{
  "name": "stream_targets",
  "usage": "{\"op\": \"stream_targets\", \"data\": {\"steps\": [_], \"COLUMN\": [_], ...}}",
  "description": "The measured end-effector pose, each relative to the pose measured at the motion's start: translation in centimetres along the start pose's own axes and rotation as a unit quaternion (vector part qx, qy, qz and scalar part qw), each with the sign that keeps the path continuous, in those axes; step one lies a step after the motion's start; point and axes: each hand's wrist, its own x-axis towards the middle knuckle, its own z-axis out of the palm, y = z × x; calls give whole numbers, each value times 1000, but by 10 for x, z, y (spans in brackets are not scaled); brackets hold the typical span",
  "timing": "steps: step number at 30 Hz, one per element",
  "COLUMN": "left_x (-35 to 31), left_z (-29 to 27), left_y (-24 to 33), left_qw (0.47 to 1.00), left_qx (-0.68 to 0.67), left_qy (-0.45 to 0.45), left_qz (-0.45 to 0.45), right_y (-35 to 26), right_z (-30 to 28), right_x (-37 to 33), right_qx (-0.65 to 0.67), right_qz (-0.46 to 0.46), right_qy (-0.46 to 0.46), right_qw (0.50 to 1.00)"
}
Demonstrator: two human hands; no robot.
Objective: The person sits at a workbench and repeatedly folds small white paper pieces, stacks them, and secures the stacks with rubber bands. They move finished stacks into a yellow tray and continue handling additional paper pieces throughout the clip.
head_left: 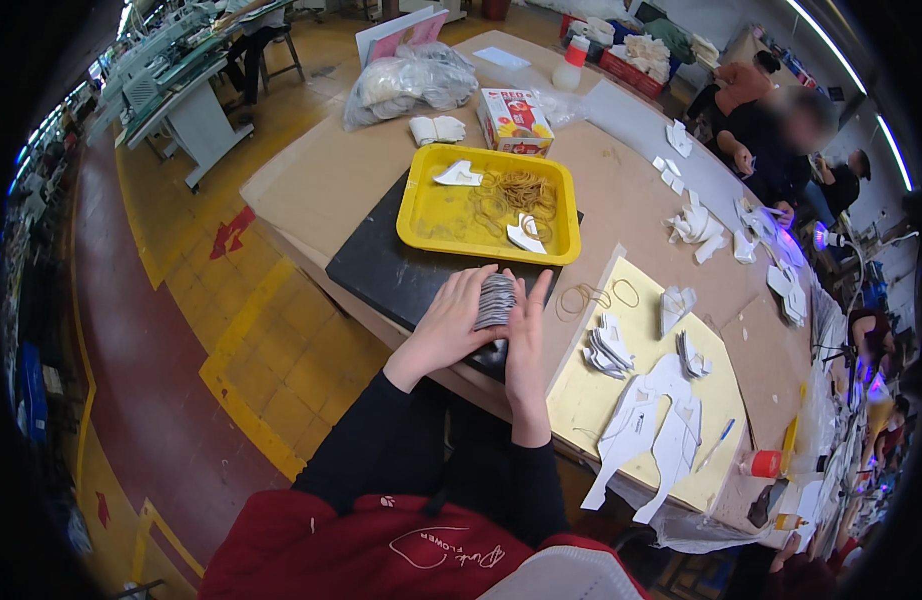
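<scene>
A stack of thin grey-and-white cut pieces (495, 302) stands on edge between my hands, over the black board (376, 262) at the table's near edge. My left hand (446, 322) presses the stack's left side with its fingers together. Against the right side lies my right hand (526, 345), its fingers fairly straight and pointing away from me. My palms hide the lower part of the stack. Just beyond my fingertips, a yellow tray (406, 215) rests on the board. It holds a heap of tan rubber bands (526, 192) and two small white pieces (458, 174).
Right of my hands, a pale yellow sheet (581, 385) carries small bundles (609, 347), long white templates (636, 415) and a blue pen (716, 443). Loose rubber bands (581, 300) lie near it. Behind the tray are a box (516, 122) and a plastic bag (411, 85). Co-workers sit at far right.
</scene>
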Motion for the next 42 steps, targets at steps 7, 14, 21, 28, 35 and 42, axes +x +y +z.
{"op": "stream_targets", "data": {"steps": [7,14,21,28,35,42], "left_x": [-1,-10,-13,-59,-56,-54], "left_z": [0,19,9,6,8,7], "left_y": [0,23,12,44,60,67], "left_qw": [998,989,989,579,437,488], "left_qx": [59,100,-117,-790,-872,-834], "left_qy": [19,104,71,36,12,48], "left_qz": [23,-31,-55,-198,-220,-253], "right_y": [2,2,12,-11,-30,-28], "right_z": [8,2,1,-5,-13,-17], "right_x": [-2,-6,-5,-63,-72,-74], "right_qx": [-106,-122,-18,-2,-31,-21], "right_qz": [-47,-22,-99,-98,-71,-7], "right_qy": [38,-10,54,126,85,100], "right_qw": [993,992,994,987,993,995]}}
